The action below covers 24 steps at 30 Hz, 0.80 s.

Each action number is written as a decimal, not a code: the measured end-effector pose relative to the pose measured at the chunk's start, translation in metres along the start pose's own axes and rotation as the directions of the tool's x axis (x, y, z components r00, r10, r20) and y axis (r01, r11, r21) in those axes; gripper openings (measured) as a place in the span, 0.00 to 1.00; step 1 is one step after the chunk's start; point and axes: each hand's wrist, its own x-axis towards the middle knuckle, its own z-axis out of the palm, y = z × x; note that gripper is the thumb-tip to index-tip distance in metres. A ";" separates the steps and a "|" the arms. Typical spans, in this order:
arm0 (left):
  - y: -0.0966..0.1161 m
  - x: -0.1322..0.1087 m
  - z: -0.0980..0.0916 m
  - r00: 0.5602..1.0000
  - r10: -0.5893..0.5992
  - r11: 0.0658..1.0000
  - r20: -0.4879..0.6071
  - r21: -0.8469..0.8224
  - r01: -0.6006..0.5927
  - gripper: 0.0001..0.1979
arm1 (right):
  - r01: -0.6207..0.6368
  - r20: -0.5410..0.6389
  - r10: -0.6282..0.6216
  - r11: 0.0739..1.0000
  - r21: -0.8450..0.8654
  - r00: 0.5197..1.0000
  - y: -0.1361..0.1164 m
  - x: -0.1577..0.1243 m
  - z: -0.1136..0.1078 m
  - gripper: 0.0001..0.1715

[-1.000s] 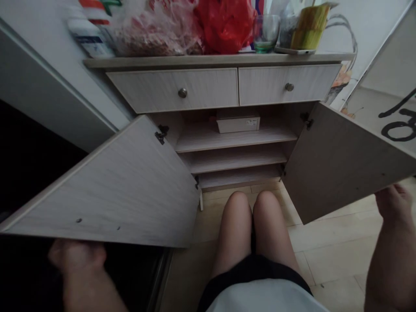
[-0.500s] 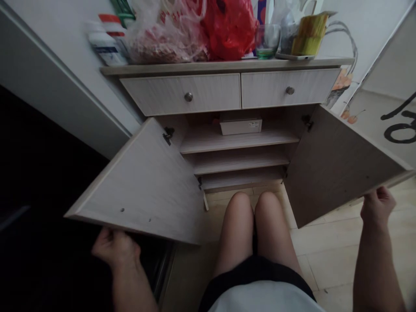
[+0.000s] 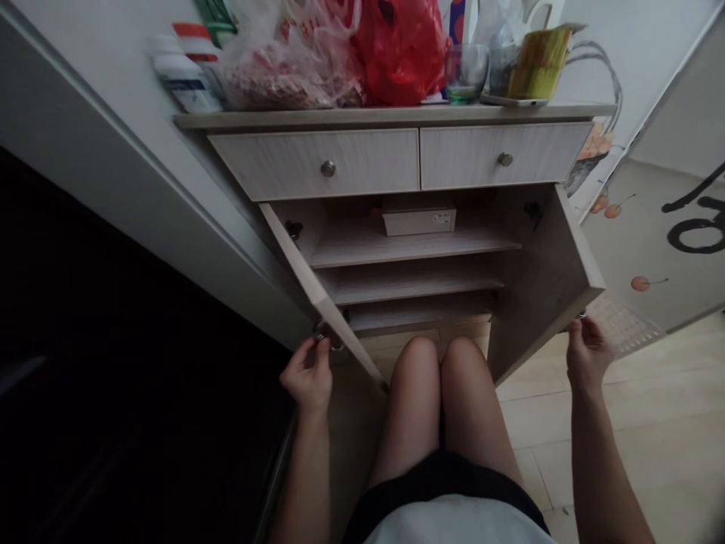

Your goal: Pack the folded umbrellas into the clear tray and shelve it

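Note:
A pale wood-grain cabinet stands ahead with both doors partly swung out. My left hand (image 3: pixel 309 374) pinches the metal handle (image 3: pixel 328 336) on the outer face of the left door (image 3: pixel 317 279). On the other side, my right hand (image 3: pixel 587 351) is closed on the handle (image 3: pixel 582 314) of the right door (image 3: pixel 544 272), its fingers partly hidden. Between the doors, the inside shelves (image 3: pixel 416 245) show. A white box (image 3: pixel 419 219) with a small label sits on the top shelf.
Two closed drawers with round knobs (image 3: pixel 328 168) run above the doors. On the cabinet top stand bottles (image 3: pixel 184 79), a clear plastic bag (image 3: pixel 283 75), a red bag (image 3: pixel 405 57), a glass (image 3: pixel 466 73) and a yellow packet (image 3: pixel 538 60). My knees (image 3: pixel 422 370) are close between the doors.
Both doors have swung inward toward the cabinet, the left one now nearly edge-on. My hands have moved toward each other along with them. The box and the things on top have stayed put.

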 end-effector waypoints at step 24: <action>0.019 -0.011 0.194 0.908 0.088 0.994 0.409 0.021 -0.106 0.08 | 0.117 0.365 -0.087 0.991 -0.063 0.927 -0.069 -0.025 0.222 0.18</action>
